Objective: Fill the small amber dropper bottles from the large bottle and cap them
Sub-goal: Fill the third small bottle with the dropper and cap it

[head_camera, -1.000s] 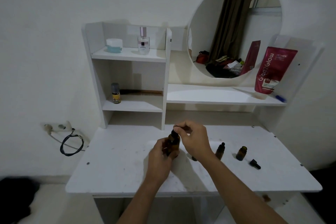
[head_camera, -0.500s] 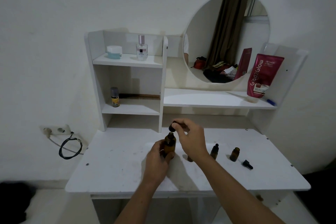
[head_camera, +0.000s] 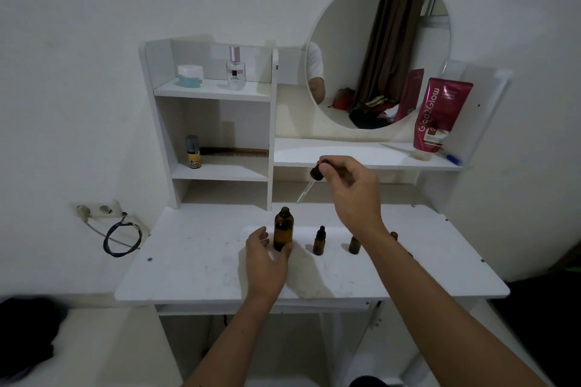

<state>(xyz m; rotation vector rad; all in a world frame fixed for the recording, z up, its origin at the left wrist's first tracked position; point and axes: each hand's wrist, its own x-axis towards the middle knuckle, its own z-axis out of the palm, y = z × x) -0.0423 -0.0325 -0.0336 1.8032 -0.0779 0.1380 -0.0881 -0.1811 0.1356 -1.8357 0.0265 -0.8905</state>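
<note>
The large amber bottle (head_camera: 283, 228) stands uncapped on the white table (head_camera: 201, 264). My left hand (head_camera: 266, 261) curls round its base. My right hand (head_camera: 352, 188) pinches the black dropper cap (head_camera: 317, 171) above and to the right of the bottle, its glass pipette (head_camera: 305, 192) slanting down to the left. A small capped amber bottle (head_camera: 319, 242) stands to the right of the large one. A second small bottle (head_camera: 354, 244) is partly hidden by my right wrist. The top of a third small bottle (head_camera: 394, 235) peeks out behind my forearm.
A white shelf unit (head_camera: 217, 94) stands at the back with a jar (head_camera: 190, 75), a perfume bottle (head_camera: 235, 71) and a small yellow bottle (head_camera: 193, 152). A round mirror (head_camera: 380, 50) and a pink tube (head_camera: 435, 116) are at the right. A cable (head_camera: 121, 236) hangs at the left.
My right hand has lifted the dropper cap off the large bottle and raised it up and to the right, drawing the pipette out. My left hand stays on the bottle.
</note>
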